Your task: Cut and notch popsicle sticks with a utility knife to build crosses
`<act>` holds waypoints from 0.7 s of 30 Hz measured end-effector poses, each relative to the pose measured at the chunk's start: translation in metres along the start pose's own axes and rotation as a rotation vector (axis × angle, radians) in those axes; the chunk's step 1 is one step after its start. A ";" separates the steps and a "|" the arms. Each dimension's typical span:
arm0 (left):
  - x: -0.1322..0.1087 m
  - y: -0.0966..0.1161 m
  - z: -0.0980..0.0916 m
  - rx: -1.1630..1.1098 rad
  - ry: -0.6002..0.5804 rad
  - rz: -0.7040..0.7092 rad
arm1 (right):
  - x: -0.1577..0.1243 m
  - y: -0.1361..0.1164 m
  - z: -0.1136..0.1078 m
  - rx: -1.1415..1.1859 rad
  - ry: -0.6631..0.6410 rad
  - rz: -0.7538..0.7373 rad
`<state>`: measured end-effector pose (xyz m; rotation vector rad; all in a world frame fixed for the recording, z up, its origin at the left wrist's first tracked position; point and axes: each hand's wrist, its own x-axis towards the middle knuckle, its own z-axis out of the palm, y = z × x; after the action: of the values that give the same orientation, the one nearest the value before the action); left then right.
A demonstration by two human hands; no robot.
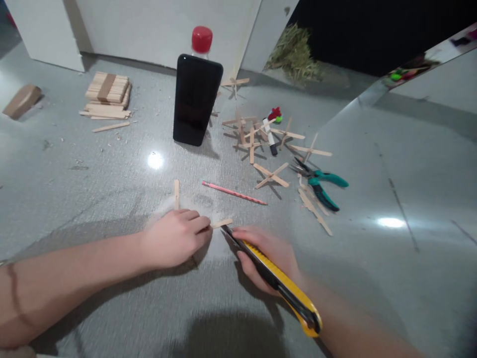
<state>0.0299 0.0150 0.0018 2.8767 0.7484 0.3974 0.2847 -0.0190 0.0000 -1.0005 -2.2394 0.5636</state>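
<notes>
My left hand (181, 237) is closed on a wooden craft stick (222, 223), whose end sticks out to the right of the fingers. In my right hand (270, 256) is a yellow and black utility knife (278, 281), with the blade end at the stick's protruding part. Whether the blade touches the wood I cannot tell. Another craft stick (176, 193) lies just beyond my left knuckles, its near end hidden by the hand. A pink pencil (234, 193) rests on the grey surface a little farther off.
A black phone (196, 102) leans on a red-capped bottle (201, 41). Stacked craft sticks (108, 88) sit at the left, near a brown block (22, 101). Several crossed-stick pieces (271, 175), a white marker (269, 134) and teal pliers (322, 181) lie on the right.
</notes>
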 end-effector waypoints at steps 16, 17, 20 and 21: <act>0.000 0.022 0.008 0.088 0.055 -0.025 | 0.000 -0.005 0.016 -0.016 0.027 -0.033; 0.001 0.023 0.008 0.089 0.058 -0.025 | 0.000 -0.005 0.016 -0.017 0.026 -0.033; 0.002 0.024 0.008 0.098 0.064 -0.023 | 0.001 -0.005 0.016 -0.022 0.021 -0.035; 0.002 0.024 0.008 0.101 0.065 -0.021 | 0.002 -0.005 0.015 -0.023 0.019 -0.037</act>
<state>0.0449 -0.0056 -0.0009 2.9592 0.8324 0.4654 0.2707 -0.0230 -0.0075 -0.9700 -2.2476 0.5117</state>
